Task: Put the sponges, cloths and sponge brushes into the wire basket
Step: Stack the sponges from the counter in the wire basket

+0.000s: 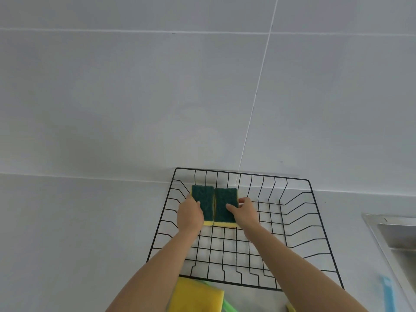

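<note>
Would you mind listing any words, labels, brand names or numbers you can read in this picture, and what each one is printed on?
None: no readable text shows anywhere.
The two green-topped sponges in the wire basket carry no print.
The yellow cloth at the bottom edge is plain.
The blue item near the sink is too blurred to tell whether it bears any marking.
The wall tiles are blank.

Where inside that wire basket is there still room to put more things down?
The wire basket is bare right of the two sponges and across its near half, though both forearms cross that. The far left corner is crowded: left hand and right hand hold sponges there.
</note>
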`<state>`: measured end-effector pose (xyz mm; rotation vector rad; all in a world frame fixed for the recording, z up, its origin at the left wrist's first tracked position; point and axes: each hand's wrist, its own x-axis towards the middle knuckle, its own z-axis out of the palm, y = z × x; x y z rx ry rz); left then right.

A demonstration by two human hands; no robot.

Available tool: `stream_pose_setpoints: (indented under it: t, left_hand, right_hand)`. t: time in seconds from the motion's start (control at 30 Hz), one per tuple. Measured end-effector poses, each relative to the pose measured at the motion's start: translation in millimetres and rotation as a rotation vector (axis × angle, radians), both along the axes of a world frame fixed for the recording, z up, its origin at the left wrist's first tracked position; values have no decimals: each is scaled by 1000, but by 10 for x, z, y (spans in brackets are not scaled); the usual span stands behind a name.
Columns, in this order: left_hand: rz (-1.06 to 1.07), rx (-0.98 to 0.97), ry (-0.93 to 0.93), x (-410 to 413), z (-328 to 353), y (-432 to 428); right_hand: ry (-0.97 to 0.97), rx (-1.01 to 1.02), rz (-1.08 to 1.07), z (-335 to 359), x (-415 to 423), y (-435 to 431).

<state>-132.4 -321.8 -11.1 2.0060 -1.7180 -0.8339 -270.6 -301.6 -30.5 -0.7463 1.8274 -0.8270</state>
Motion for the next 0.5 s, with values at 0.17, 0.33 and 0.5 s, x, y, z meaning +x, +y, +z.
stream_pose_setpoints:
  t: [0.17,0.33,0.5]
  left_hand:
    - [-40,-46,-74,10,-13,-12]
    - [-95,-40,-118,20,3,-51]
    - [-111,16,-160,20,26,-70]
  right_hand:
    - [45,1,36,9,18,-25]
    - [83,12,89,34,12,-42]
    - [120,2,114,52,33,-78]
